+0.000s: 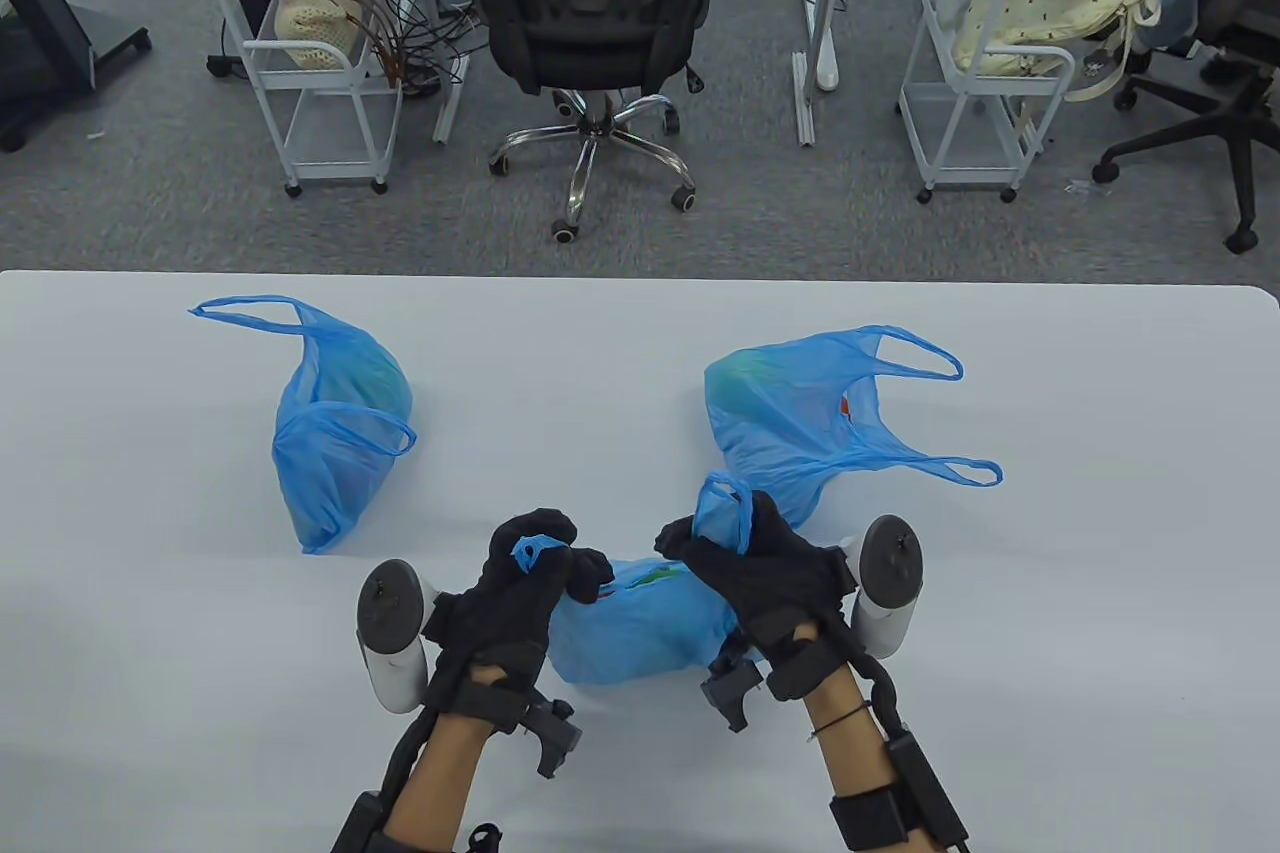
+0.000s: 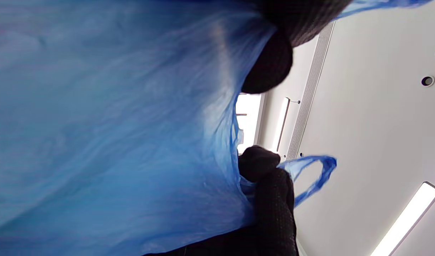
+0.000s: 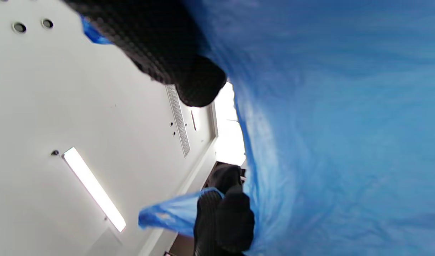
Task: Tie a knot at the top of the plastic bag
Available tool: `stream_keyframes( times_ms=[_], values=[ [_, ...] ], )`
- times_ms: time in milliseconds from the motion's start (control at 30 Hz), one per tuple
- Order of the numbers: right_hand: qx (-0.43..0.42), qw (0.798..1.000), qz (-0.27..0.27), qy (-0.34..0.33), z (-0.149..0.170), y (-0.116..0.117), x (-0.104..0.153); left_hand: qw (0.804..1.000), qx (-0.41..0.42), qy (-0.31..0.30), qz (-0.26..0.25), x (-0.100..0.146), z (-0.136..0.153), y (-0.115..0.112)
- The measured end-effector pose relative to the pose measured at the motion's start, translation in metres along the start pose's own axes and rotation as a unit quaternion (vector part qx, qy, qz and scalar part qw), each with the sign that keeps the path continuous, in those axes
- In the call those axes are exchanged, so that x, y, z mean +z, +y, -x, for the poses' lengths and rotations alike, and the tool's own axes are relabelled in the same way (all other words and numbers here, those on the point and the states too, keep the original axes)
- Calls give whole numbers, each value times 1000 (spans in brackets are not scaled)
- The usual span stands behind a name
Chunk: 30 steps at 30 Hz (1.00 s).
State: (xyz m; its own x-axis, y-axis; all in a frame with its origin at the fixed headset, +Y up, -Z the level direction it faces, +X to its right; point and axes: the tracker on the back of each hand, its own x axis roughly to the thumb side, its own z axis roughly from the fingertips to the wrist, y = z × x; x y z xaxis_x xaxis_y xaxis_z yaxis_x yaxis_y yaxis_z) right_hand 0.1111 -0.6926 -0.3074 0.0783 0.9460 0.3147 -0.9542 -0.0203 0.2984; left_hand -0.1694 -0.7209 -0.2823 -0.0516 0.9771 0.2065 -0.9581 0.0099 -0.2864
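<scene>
A filled blue plastic bag lies on the white table near the front edge, between my hands. My left hand grips one bag handle in a closed fist. My right hand grips the other handle, whose loop sticks up above the fingers. In the left wrist view the bag fills the frame, with the right hand's handle loop beyond it. In the right wrist view the bag fills the right side and the left hand's handle shows low down.
Two more filled blue bags lie on the table with loose handles, one at the left and one at the right, close to my right hand. An office chair and white carts stand beyond the table's far edge.
</scene>
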Motion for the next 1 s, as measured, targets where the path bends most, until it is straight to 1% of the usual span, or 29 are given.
stream_keyframes(
  times_ms=[67, 200, 267, 300, 400, 533, 600, 700, 767, 800, 867, 900, 1000],
  values=[
    [18, 1000, -15, -2, 0, 4, 0, 1000, -3, 5, 6, 0, 1, -3],
    [50, 998, -28, -7, 0, 12, 1, 1000, -28, 13, 6, -1, 2, -7],
    [58, 998, -21, -11, 0, 15, 2, 999, -42, 16, 7, -2, 2, -7],
    [59, 998, -26, -14, 0, 17, 2, 998, -54, 16, 8, -2, 2, -7],
    [63, 997, -21, -25, -2, 22, 2, 993, -118, 6, 3, -2, -2, -8],
    [104, 993, -36, -42, -6, 31, 3, 982, -190, -6, -2, -1, -6, -12],
    [128, 990, -25, -52, -8, 35, 4, 973, -230, -13, 2, -1, -9, -16],
    [142, 988, 4, -63, -9, 39, 6, 950, -312, -31, 5, 0, -14, -23],
    [148, 987, 19, -64, -10, 39, 8, 941, -337, -39, 9, 0, -15, -27],
    [149, 986, 32, -67, -11, 38, 8, 940, -337, -39, 14, 0, -15, -29],
    [129, 989, 37, -65, -11, 35, 8, 941, -335, -34, 24, 0, -14, -30],
    [110, 991, 44, -65, -11, 32, 8, 940, -339, -29, 37, -1, -14, -31],
    [71, 994, 64, -58, -9, 26, 9, 928, -368, -7, 66, -2, -11, -33]
  ],
)
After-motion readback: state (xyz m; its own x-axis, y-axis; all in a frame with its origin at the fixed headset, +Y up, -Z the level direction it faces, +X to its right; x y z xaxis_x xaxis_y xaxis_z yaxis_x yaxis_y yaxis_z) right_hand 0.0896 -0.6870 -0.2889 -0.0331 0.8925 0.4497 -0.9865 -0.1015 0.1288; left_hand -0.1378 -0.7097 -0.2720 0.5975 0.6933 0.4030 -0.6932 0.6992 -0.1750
